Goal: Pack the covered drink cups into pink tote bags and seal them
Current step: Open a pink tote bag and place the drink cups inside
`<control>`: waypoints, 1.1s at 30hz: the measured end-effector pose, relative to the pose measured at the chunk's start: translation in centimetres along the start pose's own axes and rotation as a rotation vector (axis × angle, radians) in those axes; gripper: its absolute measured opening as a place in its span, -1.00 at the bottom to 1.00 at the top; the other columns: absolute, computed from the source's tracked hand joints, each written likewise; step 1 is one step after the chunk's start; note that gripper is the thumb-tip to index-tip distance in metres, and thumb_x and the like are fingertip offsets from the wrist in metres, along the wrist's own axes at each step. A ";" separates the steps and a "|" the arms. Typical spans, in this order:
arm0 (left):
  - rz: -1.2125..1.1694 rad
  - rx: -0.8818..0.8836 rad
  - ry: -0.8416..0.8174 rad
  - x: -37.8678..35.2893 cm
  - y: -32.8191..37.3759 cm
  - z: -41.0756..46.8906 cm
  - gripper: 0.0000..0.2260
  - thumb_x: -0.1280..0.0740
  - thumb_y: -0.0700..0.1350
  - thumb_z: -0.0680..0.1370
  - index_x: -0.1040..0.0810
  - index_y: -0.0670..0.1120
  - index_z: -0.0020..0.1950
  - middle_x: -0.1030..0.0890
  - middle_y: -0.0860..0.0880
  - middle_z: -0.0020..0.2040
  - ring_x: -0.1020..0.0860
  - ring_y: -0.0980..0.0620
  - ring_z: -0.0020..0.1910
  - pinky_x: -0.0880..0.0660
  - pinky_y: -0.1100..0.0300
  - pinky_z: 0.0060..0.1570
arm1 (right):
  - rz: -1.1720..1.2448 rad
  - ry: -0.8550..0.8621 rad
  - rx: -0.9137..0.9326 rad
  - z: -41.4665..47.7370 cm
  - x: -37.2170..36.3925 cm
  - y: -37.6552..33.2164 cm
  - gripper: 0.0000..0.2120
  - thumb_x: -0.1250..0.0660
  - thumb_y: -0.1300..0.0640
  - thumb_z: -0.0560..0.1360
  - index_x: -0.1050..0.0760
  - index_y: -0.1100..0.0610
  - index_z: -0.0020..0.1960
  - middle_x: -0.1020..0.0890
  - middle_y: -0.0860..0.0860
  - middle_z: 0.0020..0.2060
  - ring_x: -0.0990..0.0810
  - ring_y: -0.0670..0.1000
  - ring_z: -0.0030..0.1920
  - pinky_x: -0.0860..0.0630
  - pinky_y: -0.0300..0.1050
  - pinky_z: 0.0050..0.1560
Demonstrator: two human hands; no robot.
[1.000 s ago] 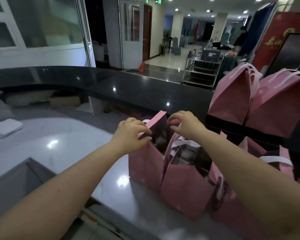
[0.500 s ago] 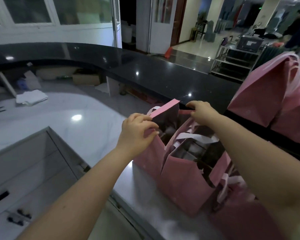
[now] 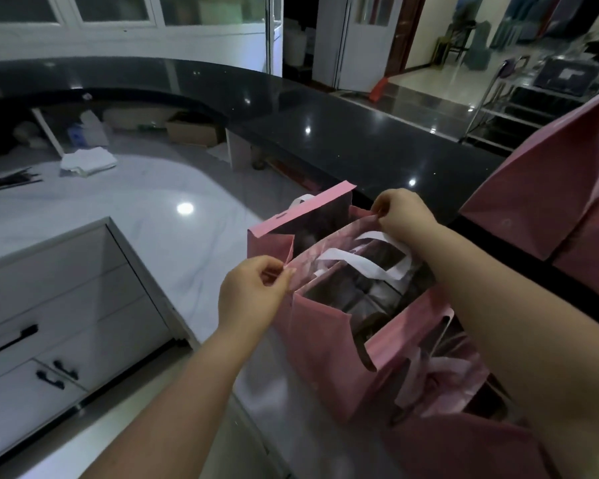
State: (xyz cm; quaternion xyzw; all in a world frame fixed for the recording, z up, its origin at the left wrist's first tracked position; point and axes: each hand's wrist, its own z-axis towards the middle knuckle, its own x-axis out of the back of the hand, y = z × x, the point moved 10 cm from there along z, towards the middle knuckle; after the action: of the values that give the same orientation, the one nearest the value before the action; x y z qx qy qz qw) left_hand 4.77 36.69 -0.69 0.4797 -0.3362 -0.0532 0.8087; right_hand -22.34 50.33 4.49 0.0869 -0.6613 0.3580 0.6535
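Observation:
Several pink tote bags stand in a row on the pale counter [image 3: 173,236]. The far open bag [image 3: 274,236] has its mouth spread, with one flap raised. My left hand [image 3: 253,292] pinches the near corner of its rim. My right hand [image 3: 400,209] pinches the far end of the same rim. A white handle [image 3: 360,264] lies across the opening. The nearer open bag [image 3: 325,354] stands in front, dark inside. The cups inside are too dark to make out.
Two closed pink bags [image 3: 547,188] sit on the raised black counter [image 3: 325,133] at the right. Grey drawers [image 3: 49,305] lie at the lower left. A folded white cloth [image 3: 87,162] and a cardboard box [image 3: 194,131] are further back.
The view has tilted down and closer. My left hand has slid down and nearer along the bag's rim, and both hands now stretch the rim apart.

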 end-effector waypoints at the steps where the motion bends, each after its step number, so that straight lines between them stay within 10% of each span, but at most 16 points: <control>1: -0.016 0.033 0.028 0.4 -0.3 0.3 -0.89 -0.49 0.01 0.45 -0.61 0.09 -0.24 -0.62 0.18 -0.30 -0.59 0.22 -0.27 -0.60 0.10 -0.17 | 0.009 -0.005 0.011 0.1 -0.1 -0.5 -0.77 -0.29 0.32 0.46 -0.61 0.03 -0.07 -0.64 0.04 -0.04 -0.59 0.08 -0.05 -0.58 0.00 -0.02; 20: -0.114 0.059 0.576 24.2 -8.5 6.8 -0.71 -0.47 -0.17 0.49 -0.46 0.10 -0.31 -0.55 0.12 -0.33 -0.49 0.22 -0.35 -0.39 0.50 -0.36 | 0.164 -0.020 0.431 0.6 -2.5 -26.6 -0.88 -0.36 0.25 0.47 -0.53 0.05 -0.07 -0.58 -0.04 -0.13 -0.55 0.00 -0.15 -0.57 -0.06 -0.16; 33: -0.056 0.175 0.787 47.5 -24.2 4.8 -0.77 -0.43 -0.13 0.53 -0.48 0.05 -0.28 -0.55 0.12 -0.32 -0.48 0.15 -0.32 -0.45 0.27 -0.27 | 0.192 -0.094 0.551 -3.0 -15.4 -54.2 -0.81 -0.28 0.21 0.50 -0.46 -0.05 -0.21 -0.56 -0.05 -0.19 -0.54 0.00 -0.24 -0.61 0.02 -0.23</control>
State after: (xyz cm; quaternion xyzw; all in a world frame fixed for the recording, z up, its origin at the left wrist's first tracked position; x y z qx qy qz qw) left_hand 44.14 0.81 4.58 0.5393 0.0093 0.1412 0.8301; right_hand 13.66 7.21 9.35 0.2144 -0.5738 0.5798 0.5372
